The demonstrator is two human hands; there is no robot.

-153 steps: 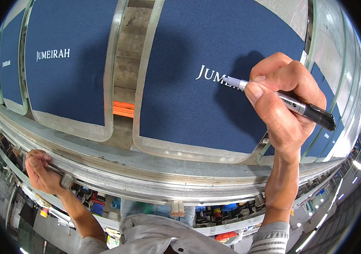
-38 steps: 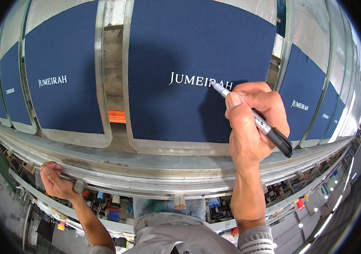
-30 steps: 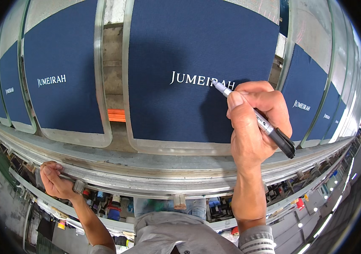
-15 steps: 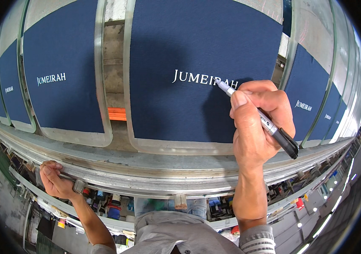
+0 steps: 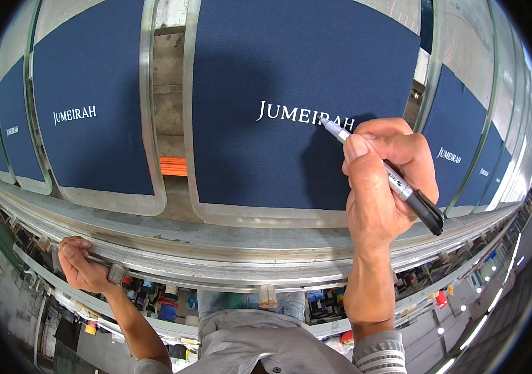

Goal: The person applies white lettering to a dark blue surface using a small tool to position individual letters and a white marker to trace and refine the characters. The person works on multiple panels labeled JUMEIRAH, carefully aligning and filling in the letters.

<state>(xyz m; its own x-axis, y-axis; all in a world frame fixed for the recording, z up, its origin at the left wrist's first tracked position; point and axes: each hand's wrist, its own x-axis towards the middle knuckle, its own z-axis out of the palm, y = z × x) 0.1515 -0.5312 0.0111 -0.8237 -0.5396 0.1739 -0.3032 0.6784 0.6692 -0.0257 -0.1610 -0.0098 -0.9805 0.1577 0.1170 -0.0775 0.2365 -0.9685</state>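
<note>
My right hand (image 5: 387, 177) grips a silver marker pen (image 5: 400, 181) with a black cap stuck on its rear end. The pen slants up to the left, and its tip meets the white lettering on a navy blue fabric panel (image 5: 266, 168). That panel lies flat on a clear-edged board (image 5: 247, 216) in front of me. My left hand (image 5: 82, 265) is curled closed beside the metal rail (image 5: 216, 255) at the lower left. Whatever its fingers may hold is too small to make out.
More navy panels with white lettering lie on boards at left (image 5: 91, 149) and right (image 5: 456, 134). An orange strip (image 5: 173, 166) shows in the gap between boards. Below the rail, a shelf holds several small containers (image 5: 168, 310); a wooden block (image 5: 267, 296) juts from the rail.
My right hand and the pen have shifted very slightly to the right, and so has the middle panel in view. The left hand has stayed put.
</note>
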